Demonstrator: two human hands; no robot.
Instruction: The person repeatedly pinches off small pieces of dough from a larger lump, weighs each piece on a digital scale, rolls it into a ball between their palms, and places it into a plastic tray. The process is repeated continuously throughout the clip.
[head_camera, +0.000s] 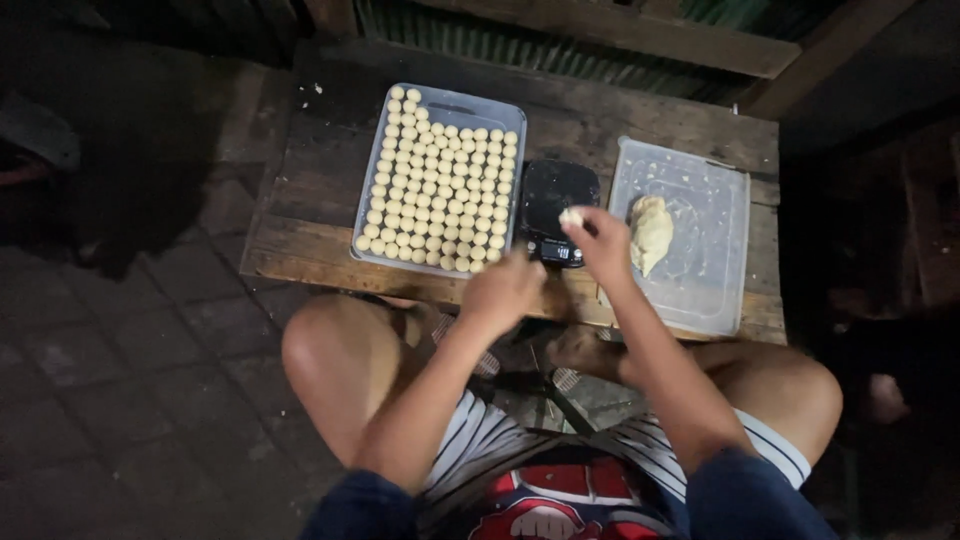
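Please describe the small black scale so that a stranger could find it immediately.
On the low wooden table, look between the two clear plastic trays. The scale sits there, the only dark, flat thing, under the right hand.

Both forearms reach forward over the bare knees — the left hand (500, 290) curled in a loose fist, the right hand (598, 240) raised higher, fingertips pinched together.

- Sleeves: dark blue, ending near elbows.
- Shorts: white, thin dark stripes.
- Shirt front: red-and-white graphic on dark fabric.
- Forearms, knees, feet bare.
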